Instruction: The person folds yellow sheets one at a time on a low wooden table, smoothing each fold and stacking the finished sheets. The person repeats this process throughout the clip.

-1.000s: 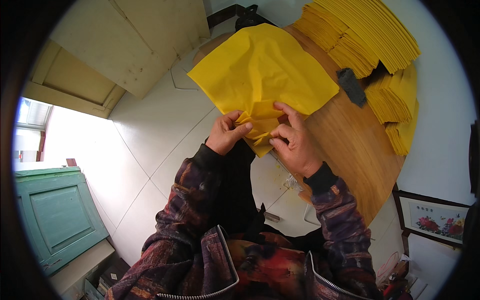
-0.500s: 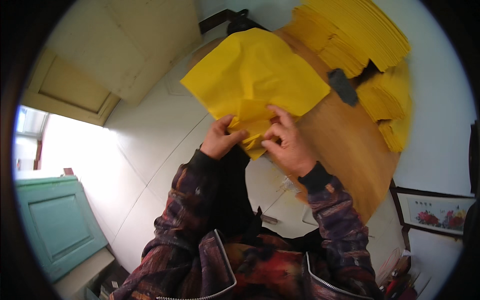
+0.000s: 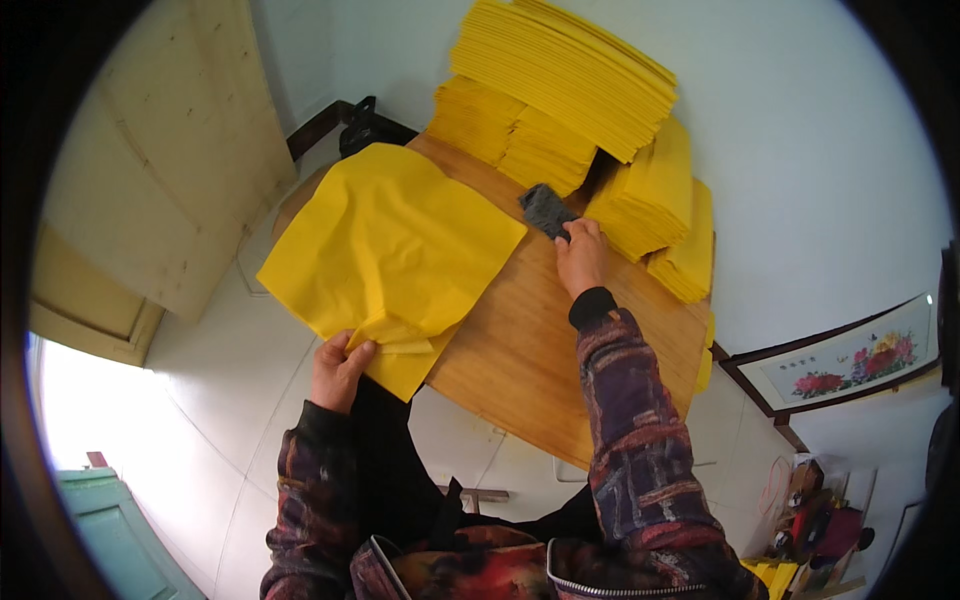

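A large yellow paper sheet (image 3: pixel 390 245) lies on the round wooden table (image 3: pixel 530 350), its near corner folded over and hanging past the edge. My left hand (image 3: pixel 338 368) pinches that folded near corner. My right hand (image 3: pixel 580 255) has reached across the table and rests its fingers on a dark grey block (image 3: pixel 545 210) that lies by the paper stacks. Whether the fingers grip the block or only touch it is unclear.
Tall stacks of yellow paper (image 3: pixel 570 75) fill the far side of the table, with smaller piles (image 3: pixel 670 215) at the right. A cream door (image 3: pixel 160 160) stands left, a framed flower picture (image 3: pixel 850 360) leans at the right, and a green cabinet (image 3: pixel 110 540) sits lower left.
My right hand has left the folded corner and moved out to the dark block. My left hand still holds the corner. The view has shifted, showing more of the table.
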